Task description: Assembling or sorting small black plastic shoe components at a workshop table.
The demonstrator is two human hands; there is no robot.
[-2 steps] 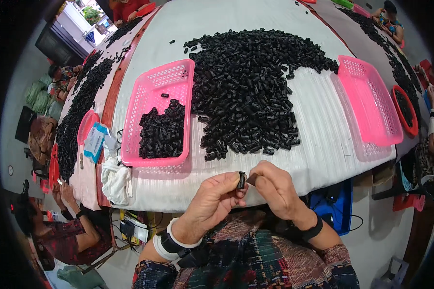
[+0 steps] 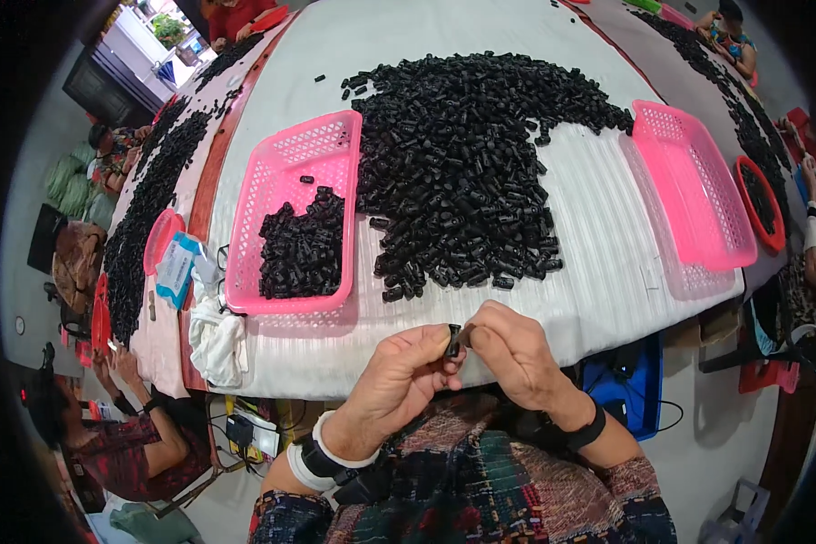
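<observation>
Between the thumb and fingers of my left hand (image 2: 381,385) a small black cylindrical plastic part (image 2: 453,340) stands upright, just beyond the table's near edge. My right hand (image 2: 517,358) is closed in a pinch on a thin, flat, blade-like piece (image 2: 465,336). Its tip is at the right side of the black part and seems to touch it. Beyond my hands a large heap of similar black parts (image 2: 453,172) spreads over the table.
A pink basket (image 2: 356,163) partly filled with black parts stands left of the heap; another pink basket (image 2: 689,181) lies at the right. A white cloth (image 2: 216,344) and a blue-and-white packet (image 2: 178,267) lie far left. Other people sit at side tables with more black parts.
The thin flat piece in my right hand has shifted slightly left against the black part. My left hand holds its place; the whole view has moved a little.
</observation>
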